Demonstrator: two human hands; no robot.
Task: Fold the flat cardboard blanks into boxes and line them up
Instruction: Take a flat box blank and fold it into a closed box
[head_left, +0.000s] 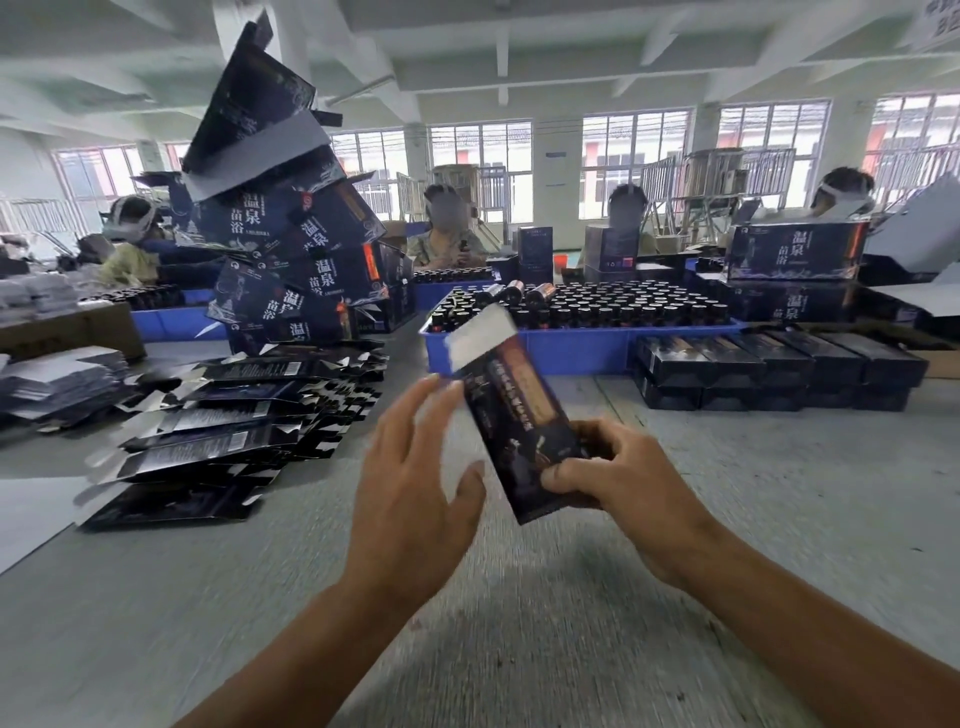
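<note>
Fingers (563, 475) of the right hand (618, 478) pinch the lower end of the dark carton (519, 415), held tilted above the worktop (519, 597) so the left hand (410, 478), fingers straight and released, can square its side. Flat blanks (218, 431) lie stacked at left within reach; finished boxes (779, 371) sit lined up at right.

Single head-worn wide-angle view, no second camera. Looks forward and slightly down across the grey table (779, 519). Both forearms enter from 6 o'clock, hands close to lens at centre. Far side of table, windows and ceiling fill 12 o'clock. Edges bow from lens distortion; motion blur low.
</note>
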